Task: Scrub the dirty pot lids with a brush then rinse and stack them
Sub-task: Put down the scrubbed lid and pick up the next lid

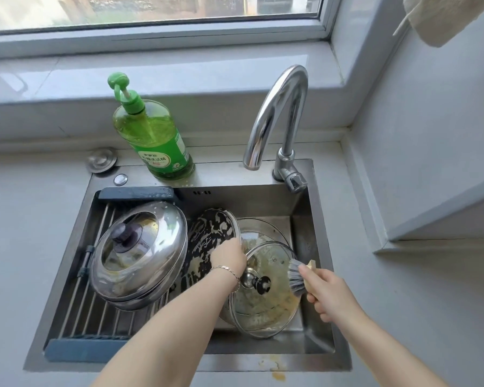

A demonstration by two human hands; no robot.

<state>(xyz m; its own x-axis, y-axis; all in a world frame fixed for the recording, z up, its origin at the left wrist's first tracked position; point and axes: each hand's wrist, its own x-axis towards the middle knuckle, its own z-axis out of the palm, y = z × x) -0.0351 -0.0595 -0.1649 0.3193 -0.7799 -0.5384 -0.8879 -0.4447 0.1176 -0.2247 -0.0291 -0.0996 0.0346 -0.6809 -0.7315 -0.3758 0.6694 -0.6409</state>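
A dirty glass lid (266, 305) with a black knob stands tilted in the sink (313, 219). My left hand (228, 258) grips its upper left rim. My right hand (329, 294) holds a wooden-handled brush (296, 277), whose grey bristles press on the lid's right side. Behind it lies another glass lid (259, 227), and a dark, soapy lid (210, 236) leans to the left of my hand. Steel lids with a dark knob (139, 252) are stacked on the roll-up rack (95, 311) over the sink's left half.
A green dish soap bottle (154, 138) stands on the sink's back ledge. The chrome faucet (280, 121) arches over the back right, no water running. A drain plug (102, 159) lies at the back left. A yellow stain (277, 374) marks the front counter.
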